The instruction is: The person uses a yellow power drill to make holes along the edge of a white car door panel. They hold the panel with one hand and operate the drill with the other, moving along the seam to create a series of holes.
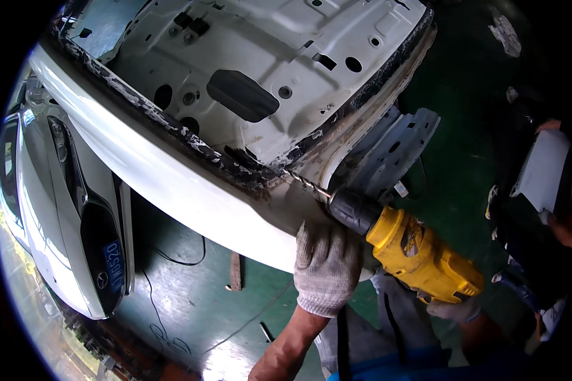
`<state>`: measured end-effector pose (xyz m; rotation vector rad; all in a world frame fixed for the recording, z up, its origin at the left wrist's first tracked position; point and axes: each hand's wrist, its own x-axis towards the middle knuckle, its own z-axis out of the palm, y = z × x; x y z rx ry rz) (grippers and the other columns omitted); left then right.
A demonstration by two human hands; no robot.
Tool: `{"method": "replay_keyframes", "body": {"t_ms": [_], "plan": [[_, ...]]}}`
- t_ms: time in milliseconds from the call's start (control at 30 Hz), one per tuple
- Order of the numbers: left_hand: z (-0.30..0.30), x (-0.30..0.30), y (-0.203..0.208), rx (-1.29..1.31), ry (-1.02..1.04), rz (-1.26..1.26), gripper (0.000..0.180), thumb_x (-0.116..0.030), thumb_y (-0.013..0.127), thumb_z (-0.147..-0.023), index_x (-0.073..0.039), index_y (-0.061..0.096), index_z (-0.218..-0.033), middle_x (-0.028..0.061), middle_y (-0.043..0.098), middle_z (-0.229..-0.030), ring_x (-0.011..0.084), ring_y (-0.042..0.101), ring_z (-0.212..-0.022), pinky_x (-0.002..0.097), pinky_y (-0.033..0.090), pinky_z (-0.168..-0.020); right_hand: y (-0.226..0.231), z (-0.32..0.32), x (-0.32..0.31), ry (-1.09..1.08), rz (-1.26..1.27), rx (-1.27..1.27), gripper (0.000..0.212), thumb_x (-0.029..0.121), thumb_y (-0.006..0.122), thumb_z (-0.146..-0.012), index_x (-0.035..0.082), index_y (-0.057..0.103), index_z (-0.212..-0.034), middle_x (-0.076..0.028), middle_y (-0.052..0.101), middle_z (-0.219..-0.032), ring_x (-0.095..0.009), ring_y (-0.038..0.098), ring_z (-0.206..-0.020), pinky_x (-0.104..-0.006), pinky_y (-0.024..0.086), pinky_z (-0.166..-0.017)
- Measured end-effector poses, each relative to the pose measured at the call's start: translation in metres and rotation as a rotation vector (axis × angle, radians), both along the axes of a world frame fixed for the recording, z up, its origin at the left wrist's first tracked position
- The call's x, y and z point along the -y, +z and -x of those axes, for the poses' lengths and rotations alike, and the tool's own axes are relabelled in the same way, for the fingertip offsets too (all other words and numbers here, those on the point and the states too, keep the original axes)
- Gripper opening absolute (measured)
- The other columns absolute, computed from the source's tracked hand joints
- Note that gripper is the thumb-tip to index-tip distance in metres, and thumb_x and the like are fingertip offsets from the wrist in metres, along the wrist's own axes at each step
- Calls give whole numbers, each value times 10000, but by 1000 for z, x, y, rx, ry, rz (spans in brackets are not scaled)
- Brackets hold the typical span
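Note:
A yellow power drill (pixel 426 257) with a black chuck (pixel 356 211) is held in my gloved right hand (pixel 454 310), which wraps its handle at the lower right. Its long twist bit (pixel 308 184) points up and left, the tip at the scraped corner seam (pixel 270 181) of a white car body panel (pixel 190 190). Whether the tip bites into the metal cannot be made out. Beside the chuck, my left hand (pixel 327 267), in a pale knit glove, curls its fingers over the panel's near edge. Its thumb is hidden.
Holed sheet metal (pixel 248 57) spreads behind the seam. A grey metal part (pixel 394 152) sits to the right. Another white car (pixel 63 209) stands at left. Cables (pixel 184 257) and a flat brown strip (pixel 235 273) lie on the green floor. At far right, a person holds a white panel (pixel 543 168).

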<state>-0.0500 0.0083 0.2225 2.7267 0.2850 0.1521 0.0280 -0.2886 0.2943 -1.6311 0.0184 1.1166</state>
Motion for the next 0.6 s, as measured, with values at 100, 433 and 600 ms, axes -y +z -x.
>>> {"method": "replay_keyframes", "body": {"t_ms": [100,433,600], "plan": [[3,-6,-15,76,-66,-29,425,-271,721,-732,-109,755,-1123,93,700,-1151,297,653,-1128,531,435,-1119,-11,3,-9,91,-38,248,617,95,931,-701,-27,686,-1254,-150,779,-1121,-214,778,-978,-350,636,-848],[2,-7,-17,122,-55,13,440,-278,714,-698,-138,778,-1110,66,720,-1204,278,673,-1108,505,464,-1088,-37,30,-17,140,-59,276,613,259,783,-843,-1,624,-1375,-184,696,-1313,-302,705,-1187,-429,588,-994],[4,-7,-19,95,-60,2,424,-275,703,-724,-128,778,-1115,83,719,-1223,292,670,-1135,510,462,-1090,-29,31,-9,132,-92,61,660,391,621,-960,3,528,-1486,-201,610,-1454,-320,620,-1331,-475,536,-1091]]}}
